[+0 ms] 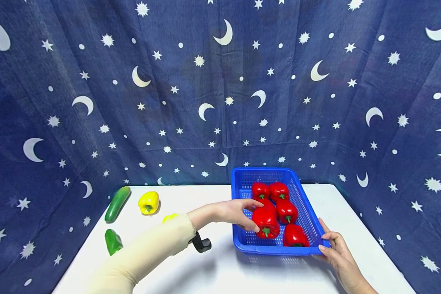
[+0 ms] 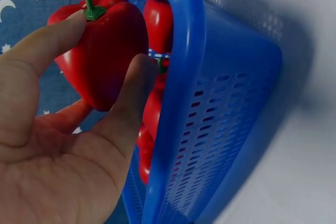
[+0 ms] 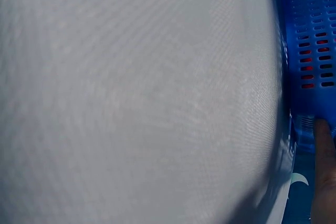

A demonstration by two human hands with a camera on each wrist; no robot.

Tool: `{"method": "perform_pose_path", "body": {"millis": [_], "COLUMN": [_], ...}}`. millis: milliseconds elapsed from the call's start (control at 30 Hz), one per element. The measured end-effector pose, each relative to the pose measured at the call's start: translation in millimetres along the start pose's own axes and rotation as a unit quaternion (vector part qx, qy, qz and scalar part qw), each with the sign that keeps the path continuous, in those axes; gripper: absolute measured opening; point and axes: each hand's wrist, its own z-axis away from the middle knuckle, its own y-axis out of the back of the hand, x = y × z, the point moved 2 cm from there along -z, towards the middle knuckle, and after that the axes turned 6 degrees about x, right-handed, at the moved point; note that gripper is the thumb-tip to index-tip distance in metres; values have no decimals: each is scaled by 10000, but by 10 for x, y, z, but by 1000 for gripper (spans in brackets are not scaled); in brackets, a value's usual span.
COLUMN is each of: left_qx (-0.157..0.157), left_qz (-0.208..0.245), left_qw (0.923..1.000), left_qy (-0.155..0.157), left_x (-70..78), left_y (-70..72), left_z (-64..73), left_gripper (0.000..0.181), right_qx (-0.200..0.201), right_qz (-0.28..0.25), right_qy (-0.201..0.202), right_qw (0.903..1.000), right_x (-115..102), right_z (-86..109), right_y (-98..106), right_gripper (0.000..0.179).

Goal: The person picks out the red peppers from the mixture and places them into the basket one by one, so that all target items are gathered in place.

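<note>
My left hand (image 1: 232, 212) reaches in over the blue basket (image 1: 237, 237) and holds a red bell pepper (image 1: 266, 220) between thumb and fingers. In the left wrist view this pepper (image 2: 107, 51) is above the basket's rim, its green stem upward, with a fingertip by the stem. Several more red bell peppers (image 1: 287, 211) lie inside the basket; one is partly covered by the held pepper. At the basket's near right corner, my right hand (image 1: 339, 255) grips the rim with thumb and fingers. Only one finger (image 3: 325, 171) shows against the basket in the right wrist view.
On the white table's left side lie a cucumber (image 1: 117, 204), a yellow bell pepper (image 1: 148, 203) and a green pepper (image 1: 113, 241). Another yellow thing (image 1: 170, 217) is mostly hidden behind the left sleeve. A dark blue curtain (image 1: 191, 102) with moons and stars hangs around the table.
</note>
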Motion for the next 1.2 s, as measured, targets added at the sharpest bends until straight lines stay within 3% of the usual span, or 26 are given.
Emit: {"method": "perform_pose_path", "body": {"millis": [167,300,533,933,1200], "left_qx": [52,159,479,310,206], "left_qz": [-235,-722,-2053,-2466,-2602], "left_qw": [9997,9972,9773,9675,9628], "left_qy": [-51,-145,-197,462,696], "left_x": [-6,-1,17,114,140], "left_y": [-70,-130,-241,-298,-339], "left_z": [-53,-103,-174,-204,-262], "left_gripper": [76,76,78,78,70], "right_qx": [-48,-102,-74,-75,-53], "right_qz": [-28,-93,-79,8,113], "right_qy": [90,155,98,114,71], "right_qw": [9999,9998,9999,9999,9999], "right_x": [-5,-10,1,11,14], "right_z": [3,3,3,3,-12], "right_y": [2,7,5,19,23], "right_gripper": [18,18,17,17,18]}}
